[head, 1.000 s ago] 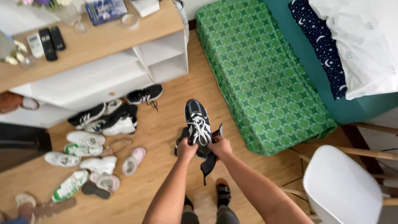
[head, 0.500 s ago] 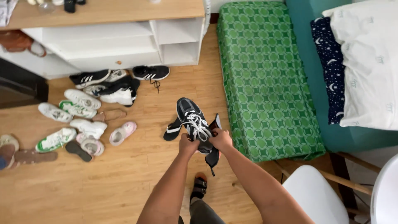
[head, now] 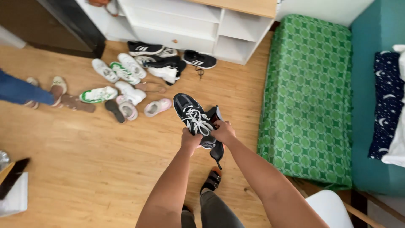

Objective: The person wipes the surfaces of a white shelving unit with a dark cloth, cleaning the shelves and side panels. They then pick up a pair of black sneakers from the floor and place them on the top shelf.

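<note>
I hold a black sneaker with white laces (head: 190, 113) up in front of me, toe pointing away to the upper left. My left hand (head: 190, 141) grips its heel side and my right hand (head: 222, 131) grips beside it, where a second dark shoe (head: 217, 148) hangs down, partly hidden. Below them my sandalled foot (head: 212, 180) rests on the wooden floor.
A pile of several sneakers and sandals (head: 130, 80) lies on the floor before a white shelf unit (head: 202, 25). A green patterned mattress (head: 310, 97) lies to the right beside a teal bed (head: 375, 105). Another person's leg in jeans (head: 21, 90) stands at the left. A white chair (head: 333, 209) is at the lower right.
The view has swung left and down, so the shelf and shoe pile sit higher and more central. The sneaker stays in both hands, tilted slightly more to the left.
</note>
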